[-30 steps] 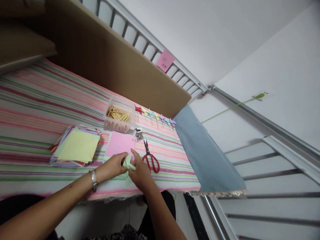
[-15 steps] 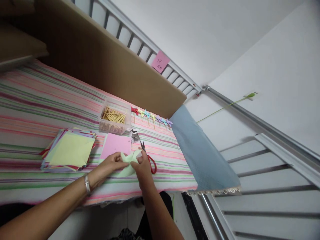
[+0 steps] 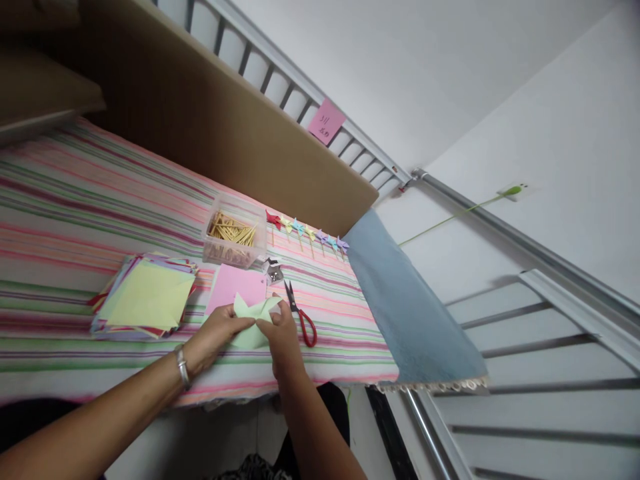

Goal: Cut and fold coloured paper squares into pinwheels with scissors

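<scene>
Between my two hands is a pale green paper pinwheel, its corners bent in toward the middle. My left hand pinches its left side, with the thumb at the centre. My right hand pinches the right side, its thumb meeting the left one near the centre. Just behind the paper lies a pink paper square. Red-handled scissors rest right of my right hand, blades pointing away. A small clear bag of metal pins is beyond the pink square; its contents are hard to make out.
A stack of coloured paper squares is on the left. A clear plastic box holds thin wooden sticks. Several finished pinwheels on sticks lie in a row by the cardboard panel. The striped cloth ends near a blue cloth.
The pale green paper has been turned a little and its folded corners stand differently, with an upper-left corner now pointing up. Both hands keep hold of it. The whole view has shifted slightly.
</scene>
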The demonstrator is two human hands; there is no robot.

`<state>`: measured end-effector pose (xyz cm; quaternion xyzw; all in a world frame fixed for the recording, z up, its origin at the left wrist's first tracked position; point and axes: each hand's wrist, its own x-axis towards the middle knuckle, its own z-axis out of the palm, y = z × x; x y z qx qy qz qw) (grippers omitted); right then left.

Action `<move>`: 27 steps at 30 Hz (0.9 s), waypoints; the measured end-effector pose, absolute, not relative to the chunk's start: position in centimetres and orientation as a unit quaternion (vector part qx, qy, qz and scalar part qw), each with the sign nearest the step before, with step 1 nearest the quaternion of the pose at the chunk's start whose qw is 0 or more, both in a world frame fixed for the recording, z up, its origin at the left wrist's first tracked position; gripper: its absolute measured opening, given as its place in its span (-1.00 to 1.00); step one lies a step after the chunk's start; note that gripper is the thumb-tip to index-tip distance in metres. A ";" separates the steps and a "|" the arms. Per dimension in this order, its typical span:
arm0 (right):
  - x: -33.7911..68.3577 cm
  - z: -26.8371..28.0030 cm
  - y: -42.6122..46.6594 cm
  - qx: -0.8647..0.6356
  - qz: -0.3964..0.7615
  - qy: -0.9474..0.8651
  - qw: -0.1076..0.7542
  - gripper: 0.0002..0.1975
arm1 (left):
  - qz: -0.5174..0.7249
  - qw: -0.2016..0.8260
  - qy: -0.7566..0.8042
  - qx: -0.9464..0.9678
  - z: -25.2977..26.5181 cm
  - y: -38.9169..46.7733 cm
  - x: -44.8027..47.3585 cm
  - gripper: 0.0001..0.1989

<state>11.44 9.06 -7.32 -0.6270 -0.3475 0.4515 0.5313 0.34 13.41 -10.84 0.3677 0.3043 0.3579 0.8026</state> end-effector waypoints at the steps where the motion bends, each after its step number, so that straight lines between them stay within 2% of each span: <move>1: 11.4 -7.4 9.1 -0.626 0.451 -0.348 0.532 -0.36 | 0.359 0.798 0.312 0.370 -10.9 13.4 0.3 -0.81; 11: 12.1 -8.7 8.5 -0.628 0.452 -0.379 0.507 -0.29 | 0.352 0.792 0.331 0.372 -11.0 14.1 -0.3 -0.76; 22: 12.9 -9.5 6.5 -0.652 0.342 -0.495 0.461 -0.42 | 0.349 0.799 0.348 0.344 -10.4 15.0 -1.0 -0.93; 27: 12.4 -9.0 6.6 -0.639 0.437 -0.409 0.482 -0.43 | 0.354 0.778 0.359 0.374 -11.3 15.2 -0.9 -0.83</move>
